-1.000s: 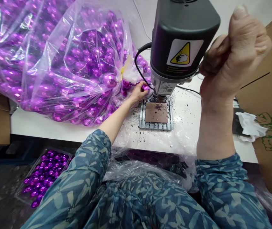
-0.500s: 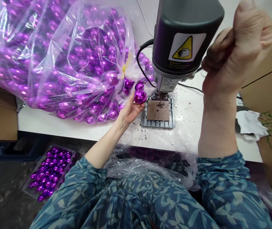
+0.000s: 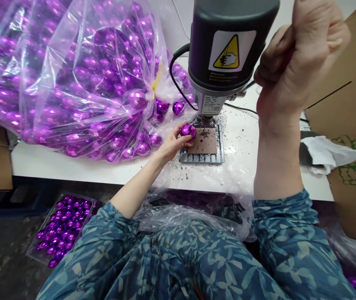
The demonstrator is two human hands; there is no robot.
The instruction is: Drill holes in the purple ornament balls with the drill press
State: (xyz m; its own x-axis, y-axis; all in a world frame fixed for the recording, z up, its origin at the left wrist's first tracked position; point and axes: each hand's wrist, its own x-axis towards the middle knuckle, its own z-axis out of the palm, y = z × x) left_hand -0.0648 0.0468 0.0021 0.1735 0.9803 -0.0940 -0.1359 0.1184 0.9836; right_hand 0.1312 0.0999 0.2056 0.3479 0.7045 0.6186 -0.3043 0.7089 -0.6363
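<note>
My left hand pinches a shiny purple faceted ball at the left edge of a brown plate. The plate, with a small dark hole in it, lies on the slotted metal base of a drill press. Dark shavings cover part of the plate, close under the chuck. Raised at the right side of the machine, my right hand is closed in a fist; whatever it grips is hidden by the fingers.
A big clear bag full of purple balls fills the table's left side, with loose balls near its tied neck. Below left stands a clear tray of balls. Cardboard and white paper are at right.
My left hand has brought the purple ball right and down to the plate, away from the loose ball beside it. My right fist stays beside the drill press; the whole view has shifted slightly.
</note>
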